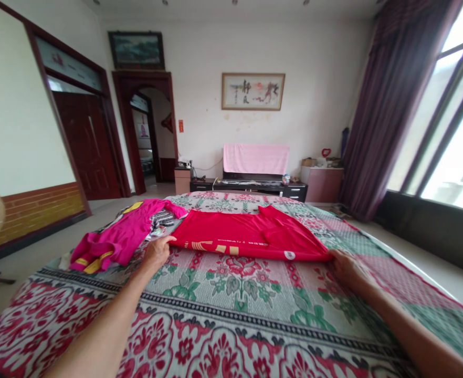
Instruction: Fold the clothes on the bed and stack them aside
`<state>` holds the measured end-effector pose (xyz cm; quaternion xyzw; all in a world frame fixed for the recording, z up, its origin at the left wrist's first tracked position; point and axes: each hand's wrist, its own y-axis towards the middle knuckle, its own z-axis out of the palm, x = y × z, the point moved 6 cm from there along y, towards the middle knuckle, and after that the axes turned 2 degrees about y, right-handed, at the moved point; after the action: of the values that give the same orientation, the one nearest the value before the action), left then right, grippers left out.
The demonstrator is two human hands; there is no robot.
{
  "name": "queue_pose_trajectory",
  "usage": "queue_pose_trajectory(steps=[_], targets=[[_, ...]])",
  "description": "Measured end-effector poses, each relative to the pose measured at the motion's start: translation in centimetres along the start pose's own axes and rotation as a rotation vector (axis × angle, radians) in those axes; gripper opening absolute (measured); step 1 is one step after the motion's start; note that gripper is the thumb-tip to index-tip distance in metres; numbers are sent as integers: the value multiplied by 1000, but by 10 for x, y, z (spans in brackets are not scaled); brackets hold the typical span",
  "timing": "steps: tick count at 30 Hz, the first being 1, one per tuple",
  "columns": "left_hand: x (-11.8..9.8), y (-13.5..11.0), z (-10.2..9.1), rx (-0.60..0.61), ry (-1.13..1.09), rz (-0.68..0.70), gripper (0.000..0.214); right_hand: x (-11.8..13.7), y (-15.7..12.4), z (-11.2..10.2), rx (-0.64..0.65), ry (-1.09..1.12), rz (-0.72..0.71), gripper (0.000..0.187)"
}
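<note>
A red shirt with gold and white print lies folded lengthwise on a flower-patterned cloth. Its near edge is a long fold running between my two hands. At the left end of that fold, my left hand pinches the fabric between thumb and fingers. My right hand grips the opposite end, near a small round white mark; its fingers are partly hidden. One corner of the shirt sticks up at the far side.
Left of the shirt sits a heap of clothes with a magenta garment on top and a black-and-white patterned piece beside it. Beyond the cloth stand a low black cabinet and a pink cloth draped over a screen. A purple curtain hangs right.
</note>
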<state>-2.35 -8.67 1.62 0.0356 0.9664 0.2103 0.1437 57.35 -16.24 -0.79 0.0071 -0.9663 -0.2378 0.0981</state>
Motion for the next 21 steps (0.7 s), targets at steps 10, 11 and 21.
queue_pose_trajectory(steps=[10, 11, 21], targets=[[10, -24, -16, 40, 52, 34, 43, 28, -31, -40, -5, 34, -58, 31], [11, -27, -16, 45, 57, 35, 43, 30, -34, -43, -1, 32, -63, 30], [14, -54, -25, 87, 87, 50, 42, 34, -65, -52, 48, -51, -59, 28]])
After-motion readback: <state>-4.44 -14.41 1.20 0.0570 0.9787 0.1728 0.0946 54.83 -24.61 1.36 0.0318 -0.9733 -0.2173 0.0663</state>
